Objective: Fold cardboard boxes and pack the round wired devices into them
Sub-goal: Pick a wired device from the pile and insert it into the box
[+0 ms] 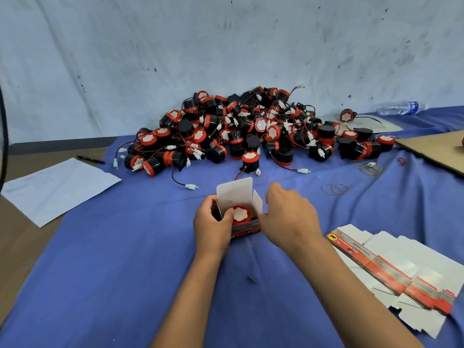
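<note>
Fingers (227, 214) of my left hand (213, 223) curl round the left side of the small box (244, 226), with the thumb pressing on the white face of the round device (241, 214) that sits inside it. My right hand (288, 217) closes on the right side of the same box, its thumb against the right flap; the other fingers curl behind that flap, and I cannot tell how they lie there. The box stands open on the blue cloth (125, 272) that covers the bench, its white lid flap (234, 190) upright at the back and its red printed front toward me.

Beyond the box, against the pale wall (226, 46), lies a big pile of round devices (251, 126), black with red rims and white faces, their red and black wires and white plugs trailing out. One device (249, 159) stands alone between the pile and the box. To the right of the box, near my right forearm, lies a stack of flat unfolded boxes (401, 272), white with red strips. Rubber bands (335, 189) lie on the cloth to the right of the box, farther back. To the left of the box, well apart, lies a sheet of paper (57, 189), with a pen (90, 160) just behind it. A plastic bottle (401, 108) lies far back on the right, beside the wall, and a sheet of cardboard (437, 146) reaches in from the right edge.
</note>
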A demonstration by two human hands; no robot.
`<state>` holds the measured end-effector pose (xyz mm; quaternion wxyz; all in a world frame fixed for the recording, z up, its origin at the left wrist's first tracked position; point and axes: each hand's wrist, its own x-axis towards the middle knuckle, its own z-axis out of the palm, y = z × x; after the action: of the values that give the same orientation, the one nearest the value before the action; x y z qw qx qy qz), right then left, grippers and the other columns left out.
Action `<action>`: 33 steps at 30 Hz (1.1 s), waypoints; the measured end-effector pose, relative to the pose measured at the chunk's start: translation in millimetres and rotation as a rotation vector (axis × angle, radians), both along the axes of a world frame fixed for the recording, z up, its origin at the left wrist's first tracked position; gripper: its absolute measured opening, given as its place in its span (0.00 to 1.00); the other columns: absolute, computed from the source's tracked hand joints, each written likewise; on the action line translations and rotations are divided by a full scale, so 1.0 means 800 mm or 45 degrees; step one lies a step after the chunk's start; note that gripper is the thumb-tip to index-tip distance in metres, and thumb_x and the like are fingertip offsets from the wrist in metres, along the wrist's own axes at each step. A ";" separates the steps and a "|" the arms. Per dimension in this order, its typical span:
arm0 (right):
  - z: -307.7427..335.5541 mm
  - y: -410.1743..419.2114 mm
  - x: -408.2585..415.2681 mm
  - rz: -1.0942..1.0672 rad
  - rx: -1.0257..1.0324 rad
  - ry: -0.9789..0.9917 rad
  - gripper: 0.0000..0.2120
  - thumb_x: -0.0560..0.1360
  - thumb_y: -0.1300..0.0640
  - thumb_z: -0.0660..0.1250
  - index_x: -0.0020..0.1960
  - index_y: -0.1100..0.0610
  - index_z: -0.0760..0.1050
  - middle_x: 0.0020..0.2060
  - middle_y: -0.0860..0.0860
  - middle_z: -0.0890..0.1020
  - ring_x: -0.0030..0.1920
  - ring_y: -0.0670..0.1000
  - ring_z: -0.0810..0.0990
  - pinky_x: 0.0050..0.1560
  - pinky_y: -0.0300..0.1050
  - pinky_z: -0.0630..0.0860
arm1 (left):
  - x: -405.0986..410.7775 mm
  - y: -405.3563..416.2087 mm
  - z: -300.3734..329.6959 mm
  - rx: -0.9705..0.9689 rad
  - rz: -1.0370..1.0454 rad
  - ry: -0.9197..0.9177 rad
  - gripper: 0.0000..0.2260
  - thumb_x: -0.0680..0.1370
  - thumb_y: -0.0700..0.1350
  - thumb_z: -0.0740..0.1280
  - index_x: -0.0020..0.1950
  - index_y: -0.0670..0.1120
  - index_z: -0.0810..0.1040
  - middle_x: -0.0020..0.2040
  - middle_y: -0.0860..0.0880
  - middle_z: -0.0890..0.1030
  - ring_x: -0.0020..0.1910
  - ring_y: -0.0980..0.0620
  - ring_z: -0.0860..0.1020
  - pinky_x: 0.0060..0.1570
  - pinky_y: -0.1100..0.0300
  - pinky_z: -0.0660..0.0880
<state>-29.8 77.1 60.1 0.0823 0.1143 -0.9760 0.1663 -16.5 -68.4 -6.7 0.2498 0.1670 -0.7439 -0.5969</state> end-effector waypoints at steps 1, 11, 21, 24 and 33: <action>0.004 0.001 -0.001 0.050 -0.096 -0.032 0.05 0.76 0.58 0.65 0.49 0.58 0.71 0.42 0.53 0.80 0.40 0.59 0.77 0.31 0.50 0.70 | 0.000 0.000 -0.001 0.007 -0.007 0.002 0.08 0.76 0.36 0.72 0.50 0.48 0.80 0.45 0.51 0.86 0.46 0.49 0.84 0.50 0.44 0.82; -0.012 -0.016 -0.004 0.375 -0.577 -0.151 0.15 0.76 0.61 0.68 0.62 0.57 0.78 0.50 0.48 0.84 0.53 0.48 0.81 0.54 0.46 0.80 | 0.000 0.000 -0.001 0.022 -0.013 -0.071 0.08 0.74 0.43 0.77 0.50 0.48 0.81 0.46 0.49 0.86 0.49 0.43 0.83 0.51 0.40 0.81; -0.020 -0.025 -0.013 0.188 -0.159 0.267 0.05 0.77 0.61 0.65 0.42 0.58 0.76 0.43 0.51 0.71 0.43 0.54 0.69 0.34 0.44 0.61 | 0.001 0.005 0.002 -0.006 -0.023 -0.095 0.10 0.72 0.48 0.80 0.49 0.51 0.83 0.45 0.55 0.86 0.40 0.47 0.83 0.45 0.50 0.82; -0.023 -0.028 -0.009 0.176 -0.135 0.277 0.04 0.75 0.62 0.68 0.49 0.57 0.76 0.47 0.50 0.73 0.47 0.54 0.72 0.38 0.45 0.65 | 0.000 0.009 0.001 0.005 -0.024 -0.092 0.09 0.72 0.49 0.80 0.48 0.53 0.83 0.44 0.58 0.86 0.37 0.51 0.83 0.41 0.56 0.81; -0.007 -0.029 -0.010 0.421 -0.386 0.359 0.08 0.74 0.65 0.67 0.39 0.57 0.81 0.37 0.48 0.76 0.37 0.52 0.74 0.33 0.48 0.69 | -0.002 0.013 -0.002 -0.019 -0.007 -0.040 0.05 0.73 0.43 0.76 0.40 0.51 0.81 0.38 0.58 0.84 0.37 0.56 0.81 0.32 0.68 0.72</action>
<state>-37.7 53.6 54.4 0.2052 0.2805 -0.8869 0.3042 -18.4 -58.3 -8.7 0.2377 0.1726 -0.7527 -0.5892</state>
